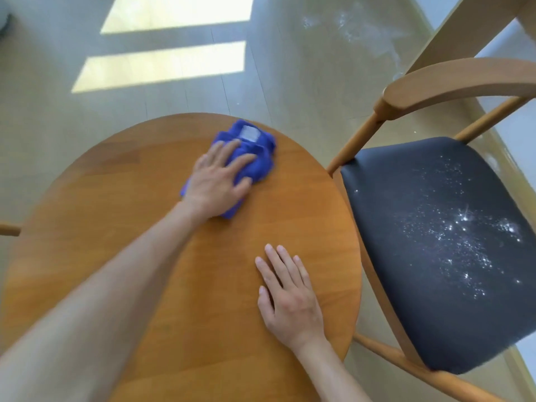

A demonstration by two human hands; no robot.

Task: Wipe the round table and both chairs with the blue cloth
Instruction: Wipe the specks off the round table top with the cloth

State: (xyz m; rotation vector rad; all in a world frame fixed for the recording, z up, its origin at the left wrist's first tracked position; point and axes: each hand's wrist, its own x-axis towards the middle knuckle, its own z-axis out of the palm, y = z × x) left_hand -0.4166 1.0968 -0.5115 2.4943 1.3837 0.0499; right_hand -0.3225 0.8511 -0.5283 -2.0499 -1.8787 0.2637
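Head view, step in hand: we judge we are in the middle of wiping the round surface, with the chairs not yet done.
Head view, blue cloth: it lies bunched on the far part of the surface, near the far edge, its white label facing up.
Head view, left hand: our left grip is loose, fingers nearly straight and spread, palm pressing down flat on the cloth rather than pinching it.
Head view, right hand: our right grip holds nothing; it rests flat, fingers straight, on the near right part of the surface, well apart from the cloth.
Head view, chair: it stands just beside the surface on our right; its dark seat carries white specks and powder.
Head view, second chair: only a wooden stub shows at the left edge; we cannot tell more.
Head view, floor: a pale powdery smear lies beyond the chair.
How we do it well: we keep the palm flat, sweep in overlapping passes out to the rim, and brace with the right hand. The bunched cloth covers little, so we could spread it flatter.
Risk: pushing residue off the edge onto the seat or floor.
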